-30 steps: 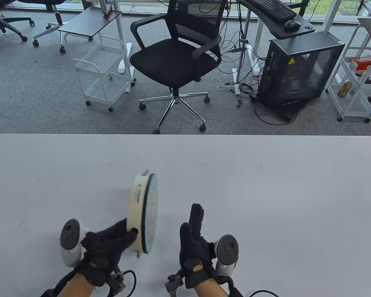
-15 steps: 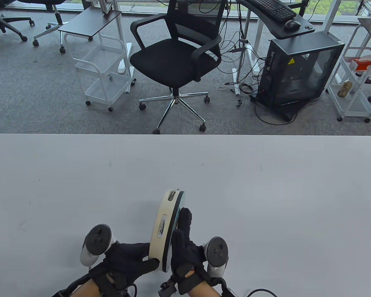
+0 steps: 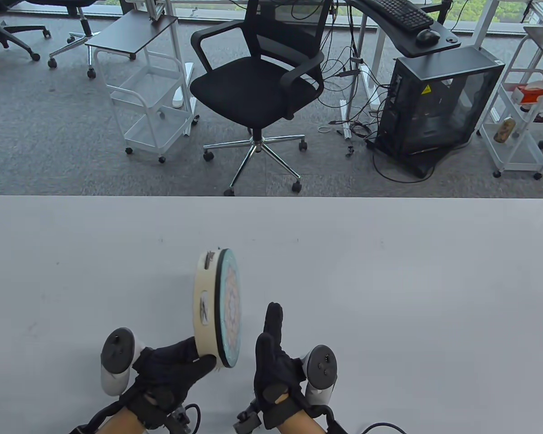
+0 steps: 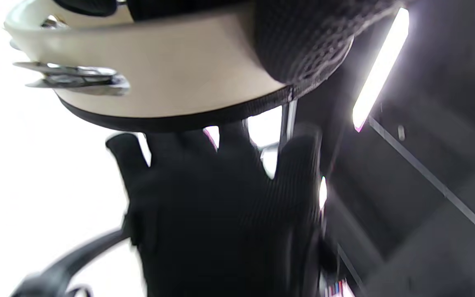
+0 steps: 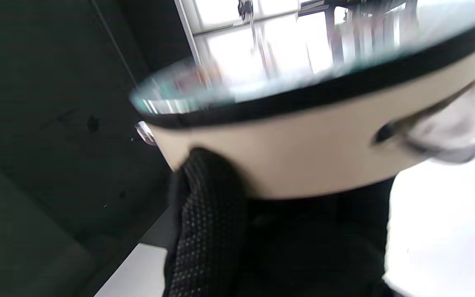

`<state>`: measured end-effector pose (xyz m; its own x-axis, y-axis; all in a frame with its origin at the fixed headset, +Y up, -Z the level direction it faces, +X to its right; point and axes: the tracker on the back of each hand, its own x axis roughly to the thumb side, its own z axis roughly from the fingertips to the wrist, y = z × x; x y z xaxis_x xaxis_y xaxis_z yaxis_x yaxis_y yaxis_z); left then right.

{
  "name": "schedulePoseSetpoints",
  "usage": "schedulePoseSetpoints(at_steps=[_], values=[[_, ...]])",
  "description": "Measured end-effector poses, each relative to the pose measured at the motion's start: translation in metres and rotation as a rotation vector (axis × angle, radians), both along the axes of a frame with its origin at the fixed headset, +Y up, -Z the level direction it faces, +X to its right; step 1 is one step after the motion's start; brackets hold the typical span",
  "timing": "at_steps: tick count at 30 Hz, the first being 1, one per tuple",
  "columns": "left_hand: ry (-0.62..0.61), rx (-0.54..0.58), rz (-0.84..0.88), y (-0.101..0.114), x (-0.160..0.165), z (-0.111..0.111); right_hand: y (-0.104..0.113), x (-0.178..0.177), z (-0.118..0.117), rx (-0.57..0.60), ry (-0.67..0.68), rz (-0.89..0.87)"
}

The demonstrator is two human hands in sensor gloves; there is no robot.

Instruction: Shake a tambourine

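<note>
Left hand [image 3: 174, 368] gripping the tambourine [image 3: 218, 307] by its lower rim, thumb over the cream frame, held on edge above the white table [image 3: 389, 280] near its front middle — skin side facing right, jingles [image 4: 72, 78] visible in the frame slots, blurred in the right wrist view. Right hand [image 3: 276, 361] flat and open just beside the skin, fingers [image 3: 273, 318] pointing away, not touching it. Black office chair [image 3: 258, 86] and PC tower [image 3: 439, 104] on the carpet beyond the table's far edge.
</note>
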<state>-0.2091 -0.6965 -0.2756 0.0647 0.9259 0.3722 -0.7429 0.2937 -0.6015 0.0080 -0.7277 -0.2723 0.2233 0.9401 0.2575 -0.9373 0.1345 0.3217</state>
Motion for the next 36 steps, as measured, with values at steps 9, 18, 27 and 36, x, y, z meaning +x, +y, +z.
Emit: schedulePoseSetpoints(at_steps=[9,18,27,36], values=[[-0.121,0.078,-0.176,0.001,0.014,0.009,-0.003,-0.006,0.003,-0.003,0.033,0.038],[-0.022,-0.109,-0.039,-0.008,-0.005,-0.006,-0.005,0.003,-0.003,-0.027,0.006,0.067],[0.306,-0.128,0.1,-0.004,-0.04,-0.009,-0.004,0.009,-0.004,-0.051,-0.013,0.048],[-0.164,0.101,-0.226,0.003,0.02,0.014,-0.012,-0.001,0.003,-0.104,0.034,0.017]])
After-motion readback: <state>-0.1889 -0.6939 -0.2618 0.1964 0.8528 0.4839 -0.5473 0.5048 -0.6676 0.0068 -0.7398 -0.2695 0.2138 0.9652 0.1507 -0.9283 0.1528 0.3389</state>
